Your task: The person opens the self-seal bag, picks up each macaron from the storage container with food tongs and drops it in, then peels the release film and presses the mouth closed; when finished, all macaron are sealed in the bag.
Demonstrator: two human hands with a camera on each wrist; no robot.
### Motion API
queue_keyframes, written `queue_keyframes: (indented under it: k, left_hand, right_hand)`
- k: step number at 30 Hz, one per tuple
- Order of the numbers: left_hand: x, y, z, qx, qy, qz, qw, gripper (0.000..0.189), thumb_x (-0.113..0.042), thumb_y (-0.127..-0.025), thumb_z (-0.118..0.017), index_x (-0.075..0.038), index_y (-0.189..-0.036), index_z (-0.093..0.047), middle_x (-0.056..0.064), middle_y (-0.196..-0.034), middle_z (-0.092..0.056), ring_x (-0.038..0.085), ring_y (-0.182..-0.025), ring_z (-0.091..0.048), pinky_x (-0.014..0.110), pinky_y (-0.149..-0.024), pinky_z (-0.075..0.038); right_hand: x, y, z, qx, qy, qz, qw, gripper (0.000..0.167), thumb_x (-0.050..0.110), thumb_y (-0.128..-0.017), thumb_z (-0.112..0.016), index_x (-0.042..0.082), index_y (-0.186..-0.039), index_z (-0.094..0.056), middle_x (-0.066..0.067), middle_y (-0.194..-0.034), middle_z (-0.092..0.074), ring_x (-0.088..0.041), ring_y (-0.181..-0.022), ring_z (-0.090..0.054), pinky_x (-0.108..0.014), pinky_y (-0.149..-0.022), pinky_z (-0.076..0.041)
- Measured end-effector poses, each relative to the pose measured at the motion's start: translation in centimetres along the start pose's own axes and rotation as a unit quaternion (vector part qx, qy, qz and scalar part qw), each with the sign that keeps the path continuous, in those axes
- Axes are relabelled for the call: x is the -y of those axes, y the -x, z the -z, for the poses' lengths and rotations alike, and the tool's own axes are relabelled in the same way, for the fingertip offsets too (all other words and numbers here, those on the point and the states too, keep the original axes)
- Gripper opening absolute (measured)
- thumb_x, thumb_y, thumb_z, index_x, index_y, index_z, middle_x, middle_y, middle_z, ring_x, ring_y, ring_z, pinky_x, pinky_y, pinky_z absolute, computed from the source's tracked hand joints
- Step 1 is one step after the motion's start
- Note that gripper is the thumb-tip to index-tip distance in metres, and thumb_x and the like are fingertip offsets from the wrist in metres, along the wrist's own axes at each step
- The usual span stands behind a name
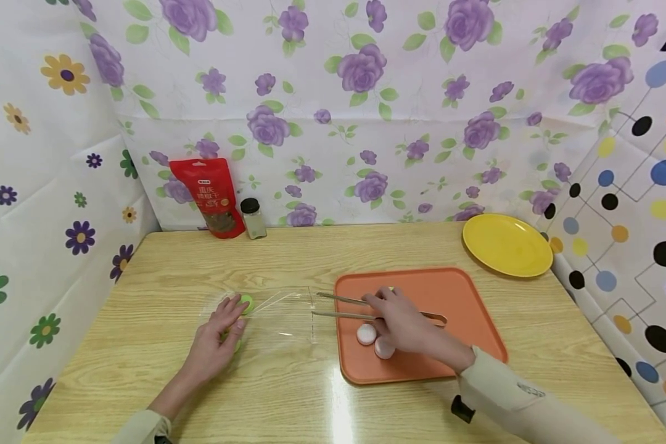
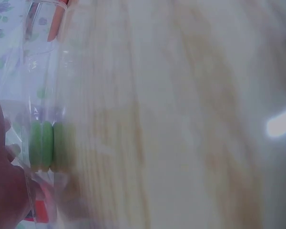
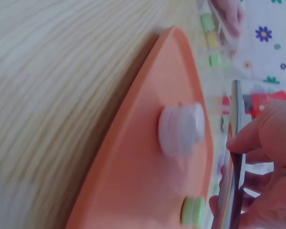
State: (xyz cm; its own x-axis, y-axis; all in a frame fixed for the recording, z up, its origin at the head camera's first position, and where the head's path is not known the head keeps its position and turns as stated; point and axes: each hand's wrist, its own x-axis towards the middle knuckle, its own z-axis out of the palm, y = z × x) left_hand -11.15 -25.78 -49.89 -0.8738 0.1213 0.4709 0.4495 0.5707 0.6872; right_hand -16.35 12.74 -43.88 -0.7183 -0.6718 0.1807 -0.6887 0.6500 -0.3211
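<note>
My left hand (image 1: pixel 216 338) grips the left end of a clear plastic container (image 1: pixel 288 320) lying on the table. Inside that end are green macarons (image 1: pixel 246 303) and a yellow macaron (image 3: pixel 212 39), partly covered by the hand. Over the orange tray (image 1: pixel 449 290), my right hand (image 1: pixel 402 320) holds metal tongs (image 1: pixel 344 316) between thumb and fingers. The tongs' tips are spread, with nothing between them, at the container's right edge. Two whitish macarons (image 1: pixel 366 334) sit on the tray below the right hand, and the right wrist view also shows a green macaron (image 3: pixel 193 211) there.
A red pouch (image 1: pixel 211 197) and a black-capped jar (image 1: pixel 253 218) stand at the back left against the flowered cloth. A yellow plate (image 1: pixel 507 245) lies at the back right corner of the wooden table (image 1: pixel 288 394). Patterned cloths border both sides.
</note>
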Motion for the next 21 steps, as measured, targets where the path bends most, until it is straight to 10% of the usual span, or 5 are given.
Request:
queue_keyframes:
  k: [21]
  left_hand:
    - [0.1, 0.1, 0.2, -0.003, -0.004, 0.0, 1.0, 0.033, 0.001, -0.098, -0.06, 0.008, -0.13, -0.061, 0.033, -0.142, -0.046, 0.059, -0.134, -0.033, 0.076, -0.1, -0.027]
  right_hand:
    - [-5.9, 6.0, 2.8, -0.076, 0.044, -0.065, 0.994, 0.044, -0.01, -0.082, -0.07, 0.001, -0.125, -0.064, -0.017, -0.102, -0.058, -0.033, -0.083, -0.053, -0.04, -0.058, -0.048]
